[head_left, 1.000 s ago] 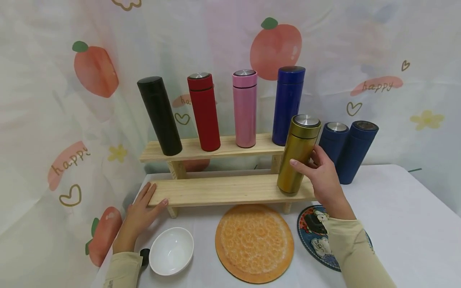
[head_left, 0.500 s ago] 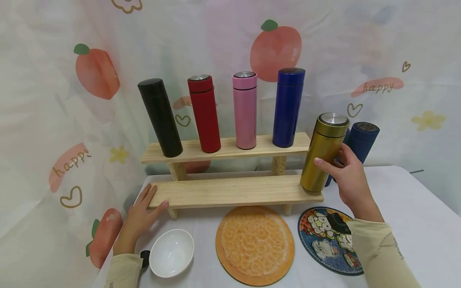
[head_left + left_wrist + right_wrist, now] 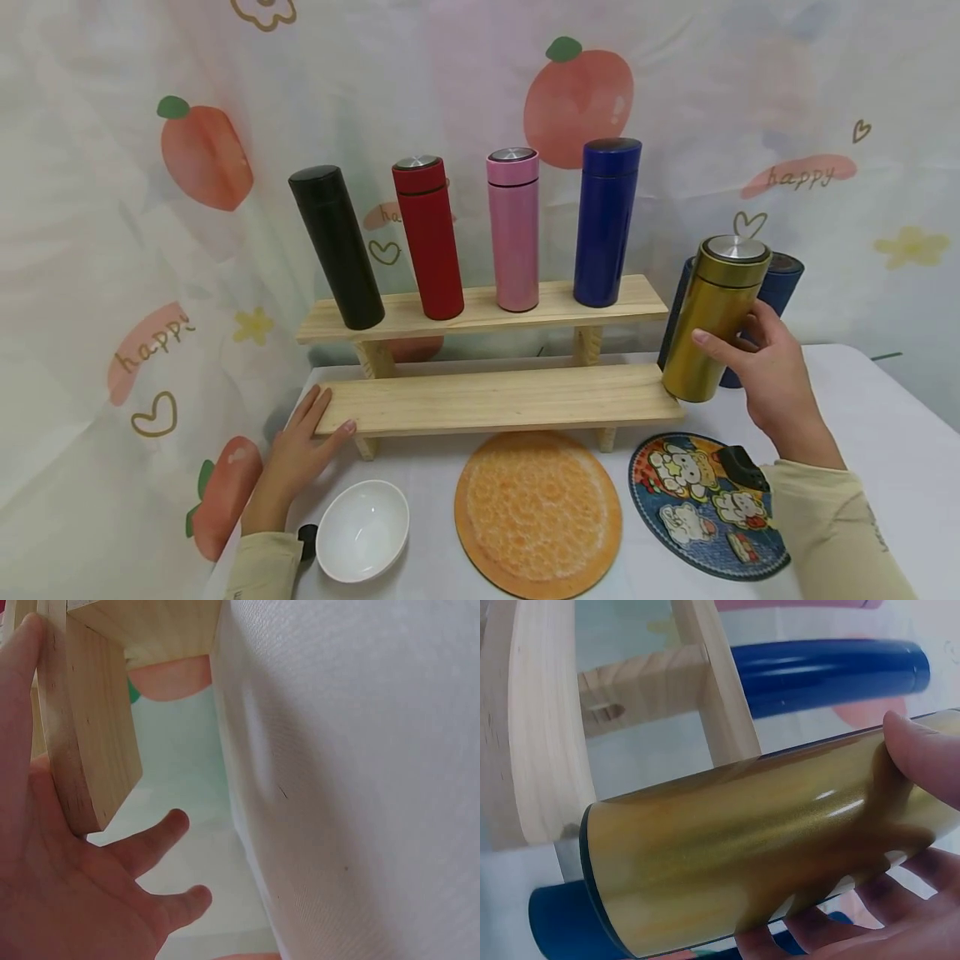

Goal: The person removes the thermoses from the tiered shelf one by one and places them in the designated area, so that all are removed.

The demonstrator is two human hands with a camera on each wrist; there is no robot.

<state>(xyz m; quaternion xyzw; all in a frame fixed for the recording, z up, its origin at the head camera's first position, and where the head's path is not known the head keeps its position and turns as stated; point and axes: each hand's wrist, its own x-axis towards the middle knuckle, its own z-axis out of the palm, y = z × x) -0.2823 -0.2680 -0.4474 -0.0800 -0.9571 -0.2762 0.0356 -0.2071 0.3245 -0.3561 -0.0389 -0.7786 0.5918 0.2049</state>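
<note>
In the head view, my right hand [image 3: 780,375] grips a gold thermos flask [image 3: 712,325] with a silver lid, thumb on its near side and fingers round the other. The flask is nearly upright at the right end of the lower board of a wooden two-step rack [image 3: 495,400]. In the right wrist view, the base of the gold flask [image 3: 742,847] is close to the board's end; whether they touch, I cannot tell. My left hand [image 3: 292,458] rests at the lower board's left end. Its fingers are straight and spread in the left wrist view [image 3: 90,885].
The upper board carries black [image 3: 337,250], red [image 3: 430,242], pink [image 3: 514,233] and blue [image 3: 607,225] flasks. Dark blue flasks [image 3: 780,279] stand behind the gold one. In front are a white bowl [image 3: 363,532], a bread-like round mat [image 3: 538,512] and a cartoon mat [image 3: 705,504].
My right hand has carried the gold flask rightward, from over the lower board to its right end, now in front of the dark blue flasks. My left hand stays in place.
</note>
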